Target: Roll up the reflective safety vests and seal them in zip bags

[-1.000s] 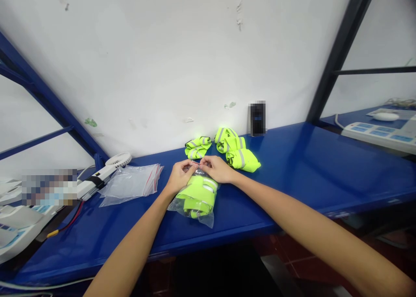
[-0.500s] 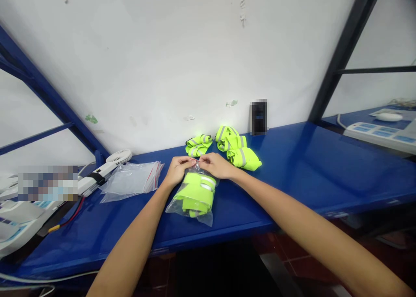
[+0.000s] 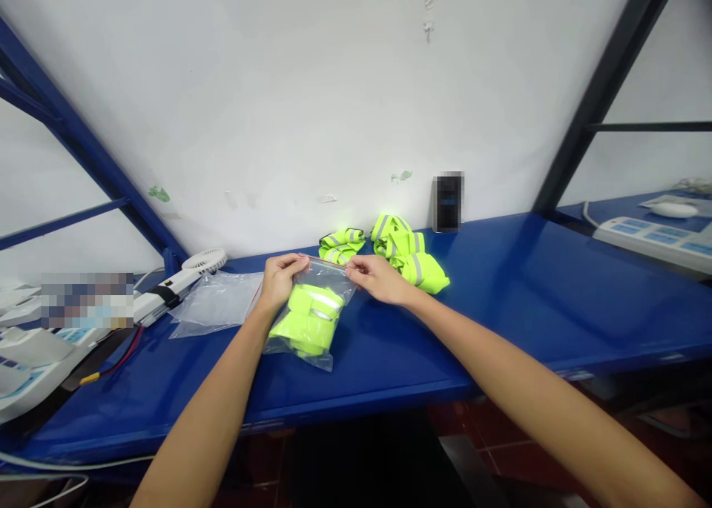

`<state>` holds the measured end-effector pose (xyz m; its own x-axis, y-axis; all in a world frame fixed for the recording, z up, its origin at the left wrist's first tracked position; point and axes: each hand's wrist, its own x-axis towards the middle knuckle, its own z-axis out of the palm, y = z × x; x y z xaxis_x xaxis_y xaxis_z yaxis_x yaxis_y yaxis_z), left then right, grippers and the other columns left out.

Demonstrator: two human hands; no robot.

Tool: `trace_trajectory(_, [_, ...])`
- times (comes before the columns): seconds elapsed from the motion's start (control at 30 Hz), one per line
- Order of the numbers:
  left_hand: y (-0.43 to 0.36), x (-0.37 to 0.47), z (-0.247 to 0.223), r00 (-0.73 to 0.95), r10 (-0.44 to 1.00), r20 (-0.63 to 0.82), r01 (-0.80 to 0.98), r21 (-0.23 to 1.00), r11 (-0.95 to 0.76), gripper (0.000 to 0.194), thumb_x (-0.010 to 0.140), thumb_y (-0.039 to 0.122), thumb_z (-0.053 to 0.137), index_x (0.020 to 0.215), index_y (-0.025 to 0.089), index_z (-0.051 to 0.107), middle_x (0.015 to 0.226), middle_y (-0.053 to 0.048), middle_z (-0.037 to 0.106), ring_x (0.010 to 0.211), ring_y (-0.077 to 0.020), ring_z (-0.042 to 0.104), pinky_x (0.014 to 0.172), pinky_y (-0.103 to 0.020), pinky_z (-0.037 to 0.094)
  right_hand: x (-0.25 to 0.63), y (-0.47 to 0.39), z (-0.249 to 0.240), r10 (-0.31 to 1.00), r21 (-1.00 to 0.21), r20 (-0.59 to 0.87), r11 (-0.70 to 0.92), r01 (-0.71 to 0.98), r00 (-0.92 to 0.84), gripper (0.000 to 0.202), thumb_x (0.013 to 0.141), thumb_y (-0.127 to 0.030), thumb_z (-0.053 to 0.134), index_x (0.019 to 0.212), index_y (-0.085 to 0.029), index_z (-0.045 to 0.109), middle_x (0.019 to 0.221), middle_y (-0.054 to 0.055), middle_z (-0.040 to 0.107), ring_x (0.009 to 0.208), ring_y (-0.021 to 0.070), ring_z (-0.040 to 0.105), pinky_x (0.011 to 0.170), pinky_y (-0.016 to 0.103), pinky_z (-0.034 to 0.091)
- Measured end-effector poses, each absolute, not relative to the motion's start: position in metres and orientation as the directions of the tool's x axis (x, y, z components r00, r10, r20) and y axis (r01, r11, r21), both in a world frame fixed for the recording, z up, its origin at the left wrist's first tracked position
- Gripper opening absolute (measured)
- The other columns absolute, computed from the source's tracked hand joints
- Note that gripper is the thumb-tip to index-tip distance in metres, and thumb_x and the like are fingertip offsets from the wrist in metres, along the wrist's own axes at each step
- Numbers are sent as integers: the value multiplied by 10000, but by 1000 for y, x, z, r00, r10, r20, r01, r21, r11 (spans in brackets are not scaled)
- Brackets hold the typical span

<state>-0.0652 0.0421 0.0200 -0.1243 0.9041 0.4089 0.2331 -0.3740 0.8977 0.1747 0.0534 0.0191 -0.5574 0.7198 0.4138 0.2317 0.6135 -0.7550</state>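
A clear zip bag [image 3: 328,273] with a folded neon-yellow reflective vest [image 3: 311,322] inside lies over the blue table, its red-lined top edge farthest from me. My left hand [image 3: 282,276] pinches the top left corner of the bag. With thumb and fingers together, my right hand [image 3: 378,276] grips the top right corner. The top edge is stretched between both hands. Just behind them is a rolled yellow vest [image 3: 340,246], and more rolled yellow vests [image 3: 417,267] lie beyond my right hand.
Flat plastic bags [image 3: 216,300] lie left of my left hand, near a white fan [image 3: 205,260] and white devices with cables. A black object [image 3: 447,202] leans on the wall. Blue table [image 3: 528,293] has metal frames at both sides.
My hands have moved apart, spreading the bag's top edge that was bunched between them. The bag and vest have shifted left, and my left hand now overlaps the flat bags' edge.
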Motion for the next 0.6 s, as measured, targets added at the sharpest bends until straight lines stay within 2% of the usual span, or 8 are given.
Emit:
trace_trajectory(0.3, [38,-63,21,-170,914,370,189,922,-338,234,668,386,761,631,158,723,629,-24,670,585,-146,538,569,-257,379,181,46,29,749,-804,295,530,269,-593,306,911,-371,550,676,-212,437,429,-62,500,431,119,513,541,233,385])
trace_trajectory(0.47, [37,-58,18,-204,928,312,108,949,-296,252,649,395,762,638,152,696,636,-18,661,570,-126,534,564,-240,397,182,50,21,751,-851,285,484,202,-596,301,897,-417,569,710,-199,478,497,-47,544,429,109,529,492,215,390])
trace_trajectory(0.6, [40,-55,12,-212,957,199,-29,977,-210,293,603,430,757,656,157,666,638,-15,662,553,-132,558,569,-247,440,177,50,16,781,-874,276,446,191,-560,244,904,-383,541,757,-195,489,580,-45,550,451,105,554,477,210,402])
